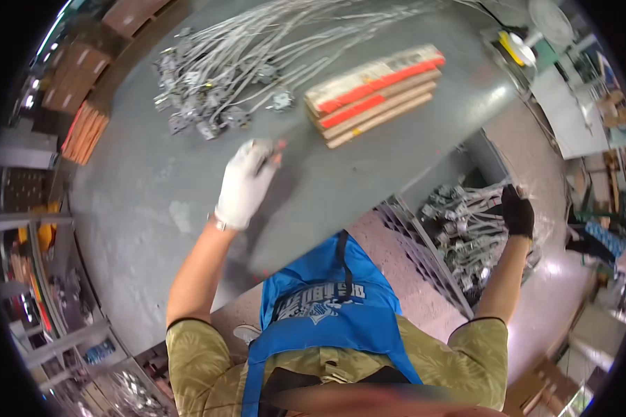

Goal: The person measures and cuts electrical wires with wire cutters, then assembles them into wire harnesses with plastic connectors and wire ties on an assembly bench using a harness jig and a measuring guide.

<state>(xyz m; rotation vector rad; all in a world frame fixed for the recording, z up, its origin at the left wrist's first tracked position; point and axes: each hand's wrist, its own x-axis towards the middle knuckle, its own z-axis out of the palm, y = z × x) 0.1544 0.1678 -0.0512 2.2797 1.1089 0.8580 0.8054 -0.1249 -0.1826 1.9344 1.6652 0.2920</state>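
My left hand (247, 182), in a white glove, is raised over the grey table with its fingers curled together. Small reddish spots show at the fingertips; whether they are bare fingertips or a held thing is too blurred to tell. Beyond it lies a pile of white cables with metallic-looking connector ends (212, 90). Off to the right, my right hand (518, 214) wears a black glove and is closed on white cables (490, 197) at the edge of a grey crate (435, 257). More cables with silvery ends fill that crate.
A stack of flat wooden or cardboard strips with orange-red bands (375, 94) lies on the grey table (146, 229). The table's near edge runs diagonally before my blue apron (327, 295). Cartons (76, 73) stand at far left, with shelving (49, 278) below them.
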